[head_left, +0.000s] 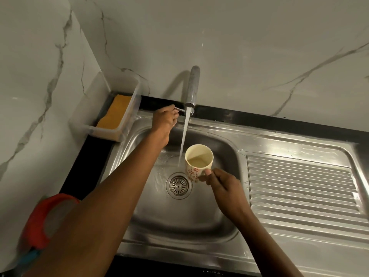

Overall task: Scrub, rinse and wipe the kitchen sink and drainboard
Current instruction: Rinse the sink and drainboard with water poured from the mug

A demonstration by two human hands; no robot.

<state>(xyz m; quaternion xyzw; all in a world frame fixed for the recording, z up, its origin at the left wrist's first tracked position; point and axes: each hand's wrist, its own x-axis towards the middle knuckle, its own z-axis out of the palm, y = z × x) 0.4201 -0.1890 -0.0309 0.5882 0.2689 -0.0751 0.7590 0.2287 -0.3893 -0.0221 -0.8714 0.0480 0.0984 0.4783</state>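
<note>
Pinching tap lever (180, 110) with left hand (164, 119); gripping upright mug (196, 166) by handle with right hand (222, 185), just right of stream (184, 136) falling between hands.

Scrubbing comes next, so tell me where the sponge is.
Head view, left side: the orange sponge lies in the clear plastic tray in the wall corner, just left of the left hand at the tap.

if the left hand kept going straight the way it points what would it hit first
The tap lever, which the left hand already pinches. Beyond it, probably the black ledge and marble wall; depth is unclear.
</note>
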